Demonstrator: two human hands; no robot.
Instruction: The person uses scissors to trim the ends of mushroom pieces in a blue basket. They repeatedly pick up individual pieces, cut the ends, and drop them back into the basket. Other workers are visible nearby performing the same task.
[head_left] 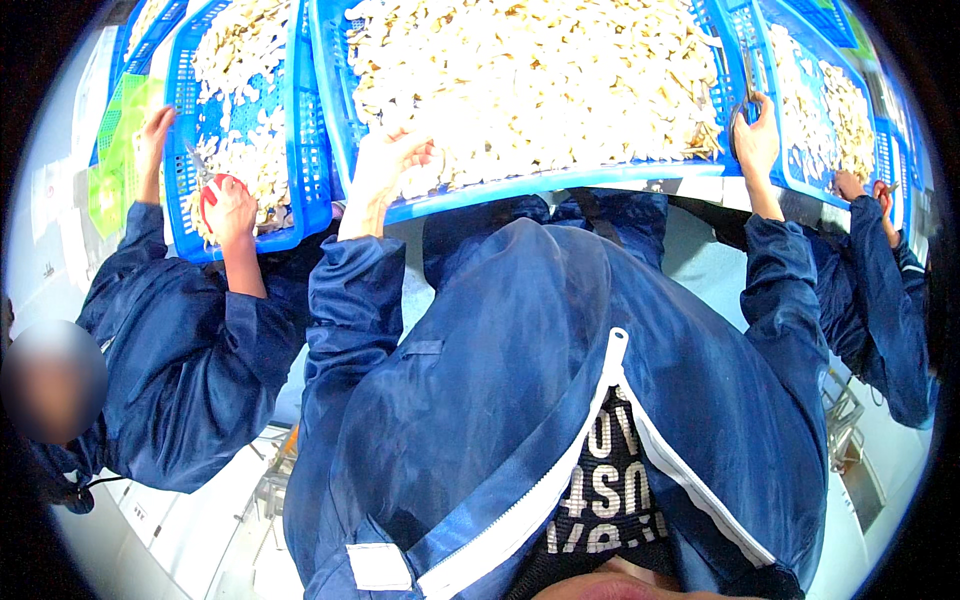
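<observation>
A wide blue plastic basket lies before me, spread with many small cream-coloured pieces, some brownish at the edges. Over its near left corner is my left hand, its fingers drawn together in a pinch. What they hold, if anything, is lost against the pale pieces. At the basket's right rim my right hand is closed round dark-handled scissors. Their blades point away from me along the rim and are hard to make out.
On my left, a co-worker's hand grips red-handled scissors over another blue basket of pieces. To the right, another person's hands are at a further blue basket. A green crate stands far left.
</observation>
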